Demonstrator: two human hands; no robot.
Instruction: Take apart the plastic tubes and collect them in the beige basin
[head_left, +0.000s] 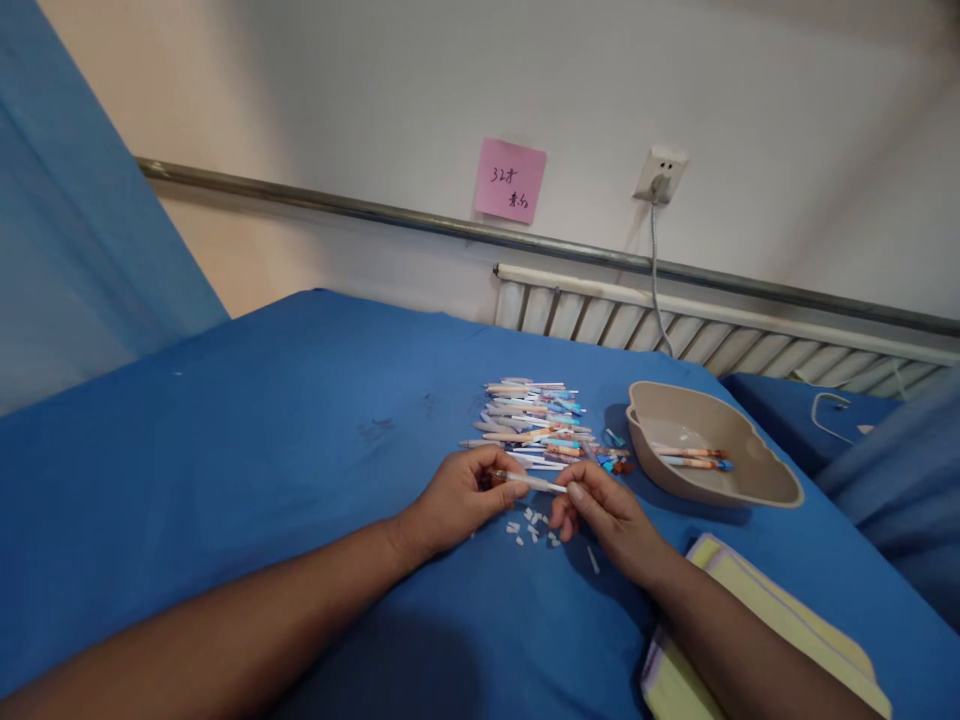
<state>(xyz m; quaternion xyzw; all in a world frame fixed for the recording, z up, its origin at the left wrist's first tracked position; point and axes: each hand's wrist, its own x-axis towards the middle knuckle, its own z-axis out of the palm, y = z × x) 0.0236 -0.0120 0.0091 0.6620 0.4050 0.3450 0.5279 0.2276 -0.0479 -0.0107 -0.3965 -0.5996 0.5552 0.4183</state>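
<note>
Both my hands pinch one thin white pen (534, 483) held level above the blue cloth. My left hand (461, 497) grips its left end and my right hand (600, 510) grips its right end. Just behind them lies a pile of several pens (532, 425) with white, orange and blue parts. Small white bits (531, 527) are scattered on the cloth under my hands.
A beige kidney-shaped tray (750, 490) with two pens (694, 458) in it stands right of the pile. A yellow folded cloth (780, 620) lies under my right forearm. The blue-covered table (262, 430) meets a wall with a radiator (705, 335), socket (660, 175) and pink note (510, 180).
</note>
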